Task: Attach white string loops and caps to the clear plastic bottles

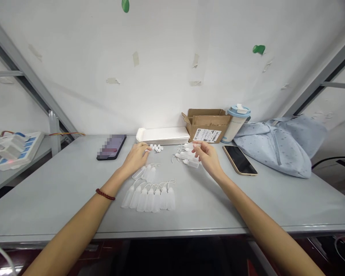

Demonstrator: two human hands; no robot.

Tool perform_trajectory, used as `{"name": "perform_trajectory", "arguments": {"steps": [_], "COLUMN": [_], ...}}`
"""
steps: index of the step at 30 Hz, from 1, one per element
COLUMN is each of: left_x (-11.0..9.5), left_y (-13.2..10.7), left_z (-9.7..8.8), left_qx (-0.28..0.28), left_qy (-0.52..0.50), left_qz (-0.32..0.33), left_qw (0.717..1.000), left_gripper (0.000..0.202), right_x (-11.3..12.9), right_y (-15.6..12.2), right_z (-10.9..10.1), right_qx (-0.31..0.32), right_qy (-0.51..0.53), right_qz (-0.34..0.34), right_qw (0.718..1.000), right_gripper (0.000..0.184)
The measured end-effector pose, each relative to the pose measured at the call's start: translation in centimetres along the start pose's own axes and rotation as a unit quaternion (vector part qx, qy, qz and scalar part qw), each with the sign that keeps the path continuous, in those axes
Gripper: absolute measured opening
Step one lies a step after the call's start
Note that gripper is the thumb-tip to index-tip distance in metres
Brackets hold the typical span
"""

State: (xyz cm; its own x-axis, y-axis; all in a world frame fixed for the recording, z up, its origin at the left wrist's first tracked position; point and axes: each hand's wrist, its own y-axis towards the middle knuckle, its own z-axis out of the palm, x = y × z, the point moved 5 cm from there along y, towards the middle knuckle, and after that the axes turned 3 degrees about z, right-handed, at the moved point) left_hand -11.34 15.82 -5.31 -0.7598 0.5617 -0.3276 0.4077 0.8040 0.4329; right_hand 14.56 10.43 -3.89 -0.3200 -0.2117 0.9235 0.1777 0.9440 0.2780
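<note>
My left hand [136, 158] is beside a small heap of white caps [157, 147]. Its fingertips are pinched together, with a bit of white showing between them, seemingly a cap. My right hand [207, 156] reaches over a loose group of small translucent squeeze bottles [191, 163] with thin cords. Its curled fingers are closed at one of these bottles, which they partly hide. In front of my left hand, a few similar bottles [151, 174] lie in a short row. Nearer the table's front edge, several more corded bottles [142, 200] lie side by side.
A stack of white flat boxes [163, 134] and an open cardboard box [208, 124] stand by the wall. A tumbler [235, 124], a phone [240, 160] and a blue cloth bag [278, 147] are right. Another phone [115, 146] and a power strip [21, 151] are left.
</note>
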Motion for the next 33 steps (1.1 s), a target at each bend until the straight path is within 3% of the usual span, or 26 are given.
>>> {"name": "perform_trajectory", "arguments": {"steps": [6, 18, 23, 26, 28, 30, 33], "left_x": [1.4, 1.6, 1.4, 1.2, 0.9, 0.3, -1.0], "left_y": [0.0, 0.1, 0.0, 0.0, 0.0, 0.0, 0.0], "left_z": [1.6, 1.5, 1.1, 0.9, 0.6, 0.2, -0.1], "left_qx": [0.035, 0.066, 0.064, 0.059, 0.045, 0.026, 0.013], "left_qy": [-0.001, -0.003, -0.006, -0.015, -0.025, -0.048, -0.124], "left_qz": [0.037, 0.000, -0.034, -0.050, -0.062, -0.075, -0.079], "left_qw": [0.999, 0.998, 0.997, 0.997, 0.997, 0.996, 0.989], "left_gripper": [0.031, 0.032, 0.029, 0.026, 0.025, 0.024, 0.022], "right_x": [-1.2, -3.3, -1.9, -0.2, 0.9, 1.6, 2.5], "right_y": [1.3, 2.8, 2.3, 1.2, 0.4, -0.7, -3.2], "right_z": [-1.0, -1.3, -1.5, -1.4, -0.7, 0.8, 3.2], "right_qx": [-0.046, -0.041, -0.066, -0.063, -0.007, 0.132, 0.340], "right_qy": [-0.178, -0.250, -0.271, -0.233, -0.182, -0.125, -0.087], "right_qz": [-0.063, -0.099, -0.165, -0.171, -0.140, -0.086, -0.044], "right_qw": [0.981, 0.962, 0.946, 0.955, 0.973, 0.980, 0.935], "right_gripper": [0.034, 0.033, 0.030, 0.025, 0.019, 0.016, 0.017]}}
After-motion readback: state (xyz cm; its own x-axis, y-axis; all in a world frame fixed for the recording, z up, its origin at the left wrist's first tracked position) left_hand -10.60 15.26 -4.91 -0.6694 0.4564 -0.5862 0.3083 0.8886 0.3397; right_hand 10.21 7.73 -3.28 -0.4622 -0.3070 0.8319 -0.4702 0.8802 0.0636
